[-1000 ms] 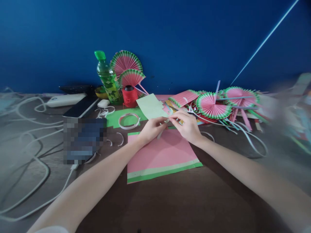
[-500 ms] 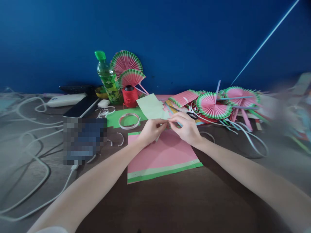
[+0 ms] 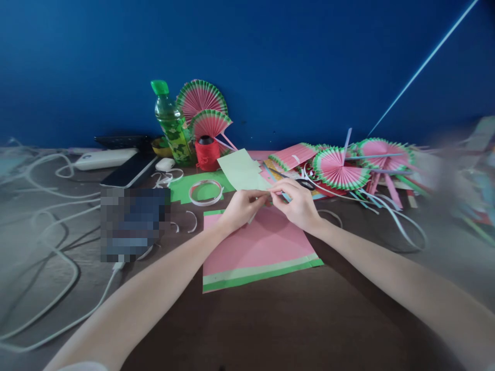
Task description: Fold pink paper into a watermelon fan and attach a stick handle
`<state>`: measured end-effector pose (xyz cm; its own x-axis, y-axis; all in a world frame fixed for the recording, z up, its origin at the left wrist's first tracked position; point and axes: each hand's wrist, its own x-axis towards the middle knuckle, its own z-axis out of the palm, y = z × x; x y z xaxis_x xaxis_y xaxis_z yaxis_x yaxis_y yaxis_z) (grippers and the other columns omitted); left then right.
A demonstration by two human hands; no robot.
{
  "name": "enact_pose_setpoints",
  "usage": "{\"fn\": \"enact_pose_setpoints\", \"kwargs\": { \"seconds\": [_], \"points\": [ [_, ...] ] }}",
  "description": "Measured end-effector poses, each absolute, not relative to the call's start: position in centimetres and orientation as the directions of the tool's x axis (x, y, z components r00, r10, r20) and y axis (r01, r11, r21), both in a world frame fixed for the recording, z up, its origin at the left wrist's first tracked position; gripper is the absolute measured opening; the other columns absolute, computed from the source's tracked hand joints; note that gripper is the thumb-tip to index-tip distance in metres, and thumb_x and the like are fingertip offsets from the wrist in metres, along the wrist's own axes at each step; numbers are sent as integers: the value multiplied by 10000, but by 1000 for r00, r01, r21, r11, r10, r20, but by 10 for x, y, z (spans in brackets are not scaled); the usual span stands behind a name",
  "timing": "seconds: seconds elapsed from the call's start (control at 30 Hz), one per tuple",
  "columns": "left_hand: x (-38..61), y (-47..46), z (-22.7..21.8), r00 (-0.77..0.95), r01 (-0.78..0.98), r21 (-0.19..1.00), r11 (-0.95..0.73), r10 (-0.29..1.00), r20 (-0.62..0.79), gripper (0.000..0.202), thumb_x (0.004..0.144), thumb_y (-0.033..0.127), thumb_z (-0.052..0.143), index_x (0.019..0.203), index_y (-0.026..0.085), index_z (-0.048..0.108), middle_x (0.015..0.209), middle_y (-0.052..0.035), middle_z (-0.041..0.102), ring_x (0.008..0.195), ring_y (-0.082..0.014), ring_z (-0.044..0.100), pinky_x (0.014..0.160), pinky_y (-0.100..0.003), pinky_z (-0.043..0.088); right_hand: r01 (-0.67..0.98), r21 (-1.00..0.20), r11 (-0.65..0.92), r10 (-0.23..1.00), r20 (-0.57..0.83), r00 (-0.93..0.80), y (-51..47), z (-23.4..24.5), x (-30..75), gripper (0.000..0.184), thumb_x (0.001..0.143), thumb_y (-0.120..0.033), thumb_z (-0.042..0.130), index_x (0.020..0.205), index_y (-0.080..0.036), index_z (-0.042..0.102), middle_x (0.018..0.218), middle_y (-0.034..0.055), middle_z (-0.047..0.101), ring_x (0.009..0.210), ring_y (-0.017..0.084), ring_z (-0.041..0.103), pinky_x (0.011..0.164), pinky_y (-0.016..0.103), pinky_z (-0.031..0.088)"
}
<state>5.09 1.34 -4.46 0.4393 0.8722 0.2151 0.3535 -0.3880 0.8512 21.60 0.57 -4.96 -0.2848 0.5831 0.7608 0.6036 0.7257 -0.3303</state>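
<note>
My left hand (image 3: pixel 243 208) and my right hand (image 3: pixel 294 203) meet fingertip to fingertip, both closed in a pinch. Below the left fingers a narrow pale strip (image 3: pixel 252 218) sticks out; what lies between the fingertips is too small to make out. Under both hands is a pink sheet of paper (image 3: pixel 255 247) with pale and bright green bands along its near edge. Just beyond the fingers lies a pale green sheet (image 3: pixel 242 170). A roll of tape (image 3: pixel 206 201) rests on a green sheet (image 3: pixel 181 189) to the left.
At the back stand a green-capped bottle (image 3: pixel 172 131), a red thread spool (image 3: pixel 208 155) and pleated paper fans (image 3: pixel 201 99). More fans (image 3: pixel 340 167) and scissors (image 3: pixel 306 184) are on the right. A blurred-out phone (image 3: pixel 135 224) and white cables (image 3: pixel 73 268) occupy the left.
Almost nothing differs. The fingertips have shifted very slightly against each other, with both hands in the same place over the pink sheet.
</note>
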Motion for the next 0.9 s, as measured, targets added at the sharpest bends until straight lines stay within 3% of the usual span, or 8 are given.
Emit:
{"fn": "enact_pose_setpoints", "kwargs": {
  "seconds": [0.3,0.5,0.57,0.7,0.8,0.9],
  "points": [
    [51,17,-42,399,382,860,-338,900,177,294,776,303,437,651,142,648,644,5,619,540,-86,486,559,-203,391,584,-576,572,731,682,-43,14,-43,225,76,766,-185,501,727,-192,566,764,27,631,712,149,577,630,272,452],
    [52,20,-43,345,229,961,-154,936,68,253,748,306,471,618,134,604,685,-13,613,451,-61,436,428,-195,390,604,-703,375,629,672,392,49,-45,269,67,751,-235,503,700,-192,508,650,29,577,614,169,565,617,320,442],
    [52,21,-43,329,143,985,-98,943,46,248,751,324,487,688,130,628,647,-9,599,416,-51,387,378,-186,361,564,-757,330,614,626,481,57,-49,281,79,765,-254,476,719,-193,496,642,24,559,587,170,563,594,322,436],
    [51,21,-41,351,33,998,-51,936,36,316,778,370,505,926,124,636,547,7,575,389,-52,383,354,-171,327,619,-743,256,661,601,449,59,-54,286,159,783,-297,450,677,-193,510,629,28,546,611,179,550,628,338,428],
    [51,21,-40,378,10,999,-34,926,28,348,785,409,510,939,119,627,559,-7,597,420,-59,442,380,-165,346,652,-694,306,644,655,396,54,-53,279,75,731,-223,474,746,-183,536,771,66,590,654,174,545,656,336,433],
    [50,21,-40,401,-13,1000,-14,916,18,345,791,420,498,918,121,617,621,-25,621,475,-74,492,397,-169,365,632,-691,352,645,668,371,50,-51,275,155,673,-116,426,766,-181,531,797,66,603,662,164,550,664,322,438]
  ]
}}
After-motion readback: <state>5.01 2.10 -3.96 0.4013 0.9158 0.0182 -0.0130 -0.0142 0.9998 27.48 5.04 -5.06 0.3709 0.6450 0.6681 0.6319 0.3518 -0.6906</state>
